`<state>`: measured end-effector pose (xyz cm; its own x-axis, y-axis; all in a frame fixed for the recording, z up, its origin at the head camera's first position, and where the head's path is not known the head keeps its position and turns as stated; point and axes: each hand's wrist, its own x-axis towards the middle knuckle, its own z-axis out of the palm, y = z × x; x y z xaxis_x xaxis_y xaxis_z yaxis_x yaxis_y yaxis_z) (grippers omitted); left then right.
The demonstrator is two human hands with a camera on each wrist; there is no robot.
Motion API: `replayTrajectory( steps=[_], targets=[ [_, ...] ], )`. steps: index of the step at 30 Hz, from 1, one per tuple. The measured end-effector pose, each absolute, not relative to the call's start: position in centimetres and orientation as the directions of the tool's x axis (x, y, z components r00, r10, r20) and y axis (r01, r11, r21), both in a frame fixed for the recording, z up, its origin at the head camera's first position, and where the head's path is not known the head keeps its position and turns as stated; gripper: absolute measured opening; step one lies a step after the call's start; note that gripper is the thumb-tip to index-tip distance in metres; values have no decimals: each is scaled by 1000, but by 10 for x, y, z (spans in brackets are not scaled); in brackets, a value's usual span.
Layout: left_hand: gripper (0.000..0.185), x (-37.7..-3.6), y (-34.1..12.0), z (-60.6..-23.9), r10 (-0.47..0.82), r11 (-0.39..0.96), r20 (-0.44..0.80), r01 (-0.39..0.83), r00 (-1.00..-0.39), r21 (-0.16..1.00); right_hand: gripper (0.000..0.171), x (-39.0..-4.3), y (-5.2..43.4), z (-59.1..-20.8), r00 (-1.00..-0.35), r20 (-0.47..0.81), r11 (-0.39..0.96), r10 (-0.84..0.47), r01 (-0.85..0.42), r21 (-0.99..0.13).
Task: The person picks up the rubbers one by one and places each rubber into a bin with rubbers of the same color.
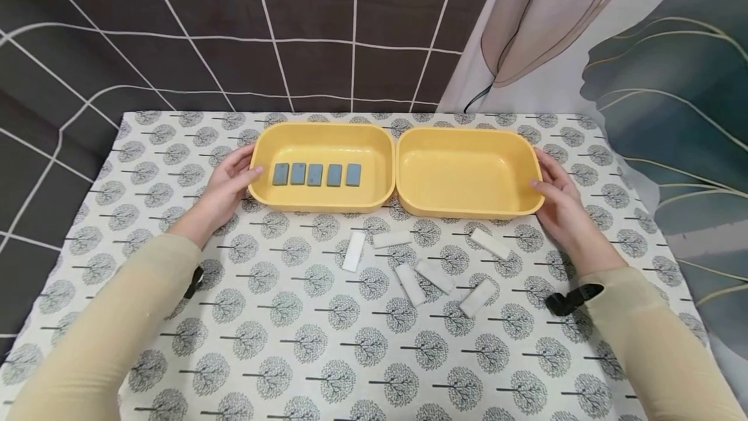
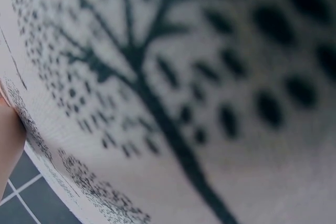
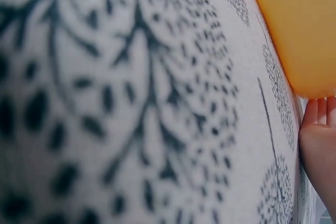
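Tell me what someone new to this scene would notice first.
Probably the left yellow bin with its row of five blue-gray blocks, and right beside it the right yellow bin. The left hand and right hand grip the bins' outer ends. Nearer the person, six white blocks lie scattered on the tree-print cloth.

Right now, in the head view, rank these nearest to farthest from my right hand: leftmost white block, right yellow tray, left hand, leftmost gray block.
1. Right yellow tray: held at its right end.
2. Leftmost white block: on the patterned cloth.
3. Leftmost gray block: inside the left yellow tray.
4. Left hand: gripping that tray's left end.
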<state>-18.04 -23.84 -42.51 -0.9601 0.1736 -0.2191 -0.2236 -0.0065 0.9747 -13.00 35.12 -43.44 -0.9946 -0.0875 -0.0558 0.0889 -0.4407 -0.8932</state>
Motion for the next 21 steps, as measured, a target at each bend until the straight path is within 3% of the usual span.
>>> replayTrajectory(
  steps=[15, 21],
  targets=[
    [71, -183, -241, -422, 211, -30, -242, -254, -947, 967, 65, -128, 355, -436, -993, -45, -421, -109, 87, -903],
    [70, -184, -249, -415, 271, 42, -266, -265, -925, 963, 66, -128, 355, -436, -993, -56, -417, -103, 95, -904]
  ],
)
